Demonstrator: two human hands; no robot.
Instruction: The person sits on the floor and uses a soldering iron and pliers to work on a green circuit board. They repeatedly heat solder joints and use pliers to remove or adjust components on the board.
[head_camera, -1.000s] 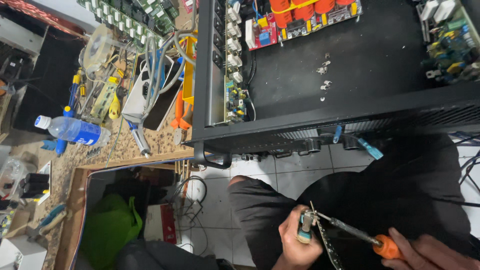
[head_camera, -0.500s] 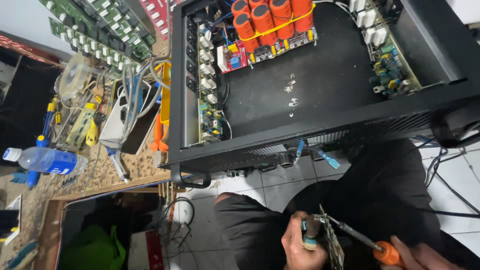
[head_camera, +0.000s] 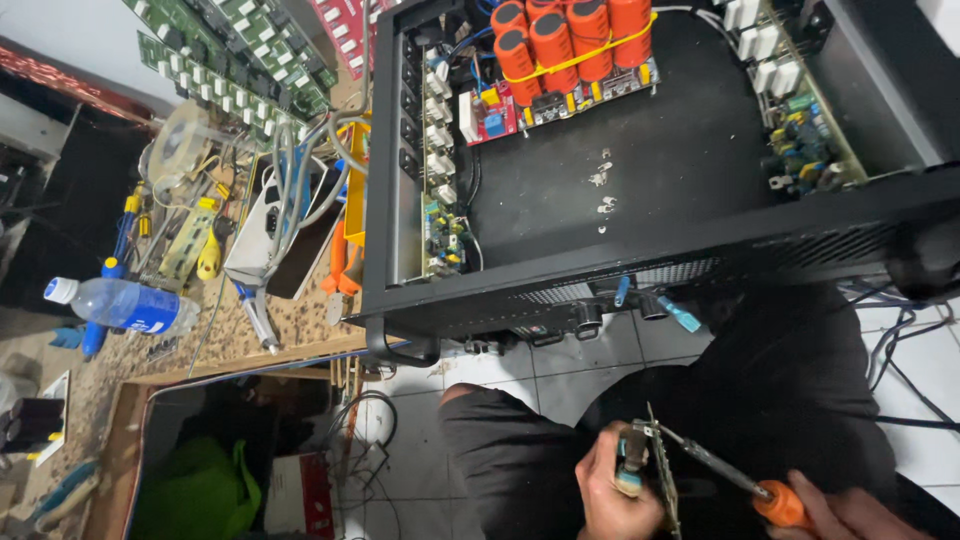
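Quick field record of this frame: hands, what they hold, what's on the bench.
left hand: grips a small circuit board, held edge-on over the lap
right hand: holds a screwdriver by its orange handle, tip at the board's top edge
open case: black metal chassis on the bench, lid off, orange capacitors at the back
bench left side: water bottle lying down, green circuit boards, tangled cables
floor: white tiles

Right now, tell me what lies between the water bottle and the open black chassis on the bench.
In the head view, between water bottle and chassis: screwdrivers, a white power strip with grey cables, orange-handled pliers.
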